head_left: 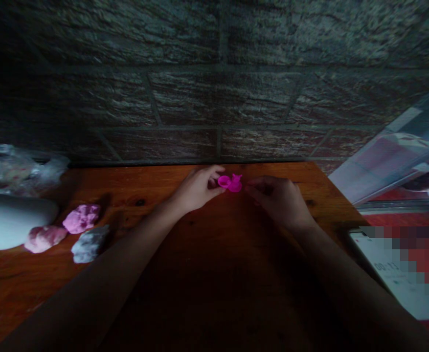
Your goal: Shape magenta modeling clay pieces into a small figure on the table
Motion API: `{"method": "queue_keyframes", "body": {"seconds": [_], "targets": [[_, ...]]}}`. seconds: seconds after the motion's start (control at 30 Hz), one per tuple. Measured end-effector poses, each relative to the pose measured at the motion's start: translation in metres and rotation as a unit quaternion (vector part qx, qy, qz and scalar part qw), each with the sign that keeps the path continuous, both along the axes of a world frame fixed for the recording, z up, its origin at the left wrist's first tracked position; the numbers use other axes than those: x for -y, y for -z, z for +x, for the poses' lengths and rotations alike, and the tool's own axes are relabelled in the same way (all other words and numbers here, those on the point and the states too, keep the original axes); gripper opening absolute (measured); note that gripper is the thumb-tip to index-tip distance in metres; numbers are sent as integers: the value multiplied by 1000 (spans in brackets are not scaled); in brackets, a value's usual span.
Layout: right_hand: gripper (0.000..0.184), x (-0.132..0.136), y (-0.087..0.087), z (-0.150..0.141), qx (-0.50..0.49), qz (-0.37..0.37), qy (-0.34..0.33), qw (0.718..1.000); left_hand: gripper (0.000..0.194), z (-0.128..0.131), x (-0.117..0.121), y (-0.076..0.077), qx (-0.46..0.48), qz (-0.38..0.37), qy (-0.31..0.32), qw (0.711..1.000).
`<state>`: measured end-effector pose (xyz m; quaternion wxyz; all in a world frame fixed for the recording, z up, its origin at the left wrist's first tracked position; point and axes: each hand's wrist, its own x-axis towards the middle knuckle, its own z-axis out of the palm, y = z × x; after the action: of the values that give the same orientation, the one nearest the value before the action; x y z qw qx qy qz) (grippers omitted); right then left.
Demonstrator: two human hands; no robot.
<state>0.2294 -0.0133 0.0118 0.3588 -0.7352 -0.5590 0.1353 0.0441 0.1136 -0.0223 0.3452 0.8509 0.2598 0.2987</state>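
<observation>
- Small fingertip work like this goes best with the left hand [201,188] as the steady one, its thumb and fingers bearing lightly on the outer edge of the magenta piece [235,184] so that the rounded parts do not twist
- The right hand [282,200] does well to come in from the side with the tips only, low and slow, leaving the small upper points uncovered and in sight
- Light is poor here and the right hand shades the wood, so a slight turn of the wrist would probably give a clearer view of the contact; a hard squeeze could make so small a thing slip or bend, if it is as soft as it may be
- The left hand has a narrow grip on the piece, thumb below and fingers above its left side
- The right hand is drawn in narrow, fingertips just beside the piece; whether they hold anything pink of their own, I cannot tell
- The piece is between the two hands, near the wall [185,102] side of the wooden table [207,293]; whether it touches the wood is unclear
- It looks bright, even magenta, with two rounded parts side by side, the left one ringed like a shallow cup, and little knobbly points above the right one
</observation>
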Motion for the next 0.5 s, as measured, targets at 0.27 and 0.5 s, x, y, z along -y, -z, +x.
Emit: {"method": "queue_keyframes", "body": {"seconds": [0.27,0.5], "targets": [[15,-1,2,1,-6,-4,-3,1000,40,-1,3,-6,0,-14,4,1000],[15,-1,-1,-2,-16,-30,7,999,24,-1,1,-6,-9,-7,21,1000]]}}
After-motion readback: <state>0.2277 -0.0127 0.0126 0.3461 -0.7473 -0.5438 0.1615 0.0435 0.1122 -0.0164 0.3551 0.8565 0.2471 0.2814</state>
